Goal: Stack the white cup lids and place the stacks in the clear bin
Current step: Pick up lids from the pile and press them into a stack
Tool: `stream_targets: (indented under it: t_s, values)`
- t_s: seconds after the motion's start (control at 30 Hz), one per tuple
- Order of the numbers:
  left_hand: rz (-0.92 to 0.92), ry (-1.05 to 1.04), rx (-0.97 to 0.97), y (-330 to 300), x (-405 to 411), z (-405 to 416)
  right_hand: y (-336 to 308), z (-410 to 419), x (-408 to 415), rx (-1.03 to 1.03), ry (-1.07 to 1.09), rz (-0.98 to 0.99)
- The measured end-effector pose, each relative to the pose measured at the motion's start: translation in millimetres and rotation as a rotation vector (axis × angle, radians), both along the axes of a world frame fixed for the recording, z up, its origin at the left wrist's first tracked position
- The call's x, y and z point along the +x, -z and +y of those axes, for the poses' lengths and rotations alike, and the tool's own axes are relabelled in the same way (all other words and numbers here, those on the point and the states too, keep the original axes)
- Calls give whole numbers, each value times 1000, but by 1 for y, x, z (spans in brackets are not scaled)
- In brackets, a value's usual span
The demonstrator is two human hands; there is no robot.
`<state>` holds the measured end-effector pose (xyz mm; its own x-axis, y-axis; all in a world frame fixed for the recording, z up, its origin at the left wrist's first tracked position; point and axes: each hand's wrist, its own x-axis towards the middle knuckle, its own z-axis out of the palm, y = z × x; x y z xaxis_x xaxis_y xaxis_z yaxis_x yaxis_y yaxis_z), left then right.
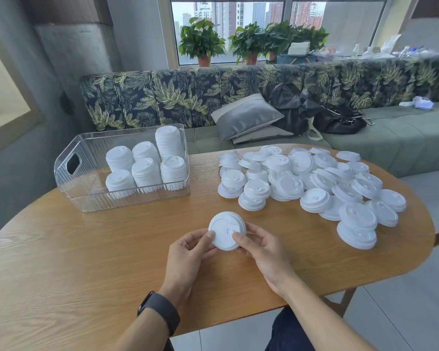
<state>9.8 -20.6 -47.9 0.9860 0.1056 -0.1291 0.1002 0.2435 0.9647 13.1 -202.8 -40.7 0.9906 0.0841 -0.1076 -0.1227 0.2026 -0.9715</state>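
A short stack of white cup lids (225, 228) is held between both hands just above the table's middle. My left hand (189, 254) grips its left edge, thumb on top. My right hand (261, 249) grips its right edge, thumb on the top lid. A large heap of loose white lids (312, 183) lies on the right half of the table. The clear bin (86, 198) stands at the back left of the table and holds several upright lid stacks (147, 168), one taller at the back.
The wooden oval table (86, 262) has bare surface in front of the bin and around my hands. A leaf-patterned sofa (365, 79) with a grey cushion and black bags runs behind the table. A dark watch is on my left wrist.
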Motion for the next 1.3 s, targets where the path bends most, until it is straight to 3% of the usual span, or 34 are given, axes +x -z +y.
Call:
stream_targets:
  t_s: [1.3]
  values:
    - [16,63,52,-12,-6,-2,-8,6,-4,-135,-49,-21]
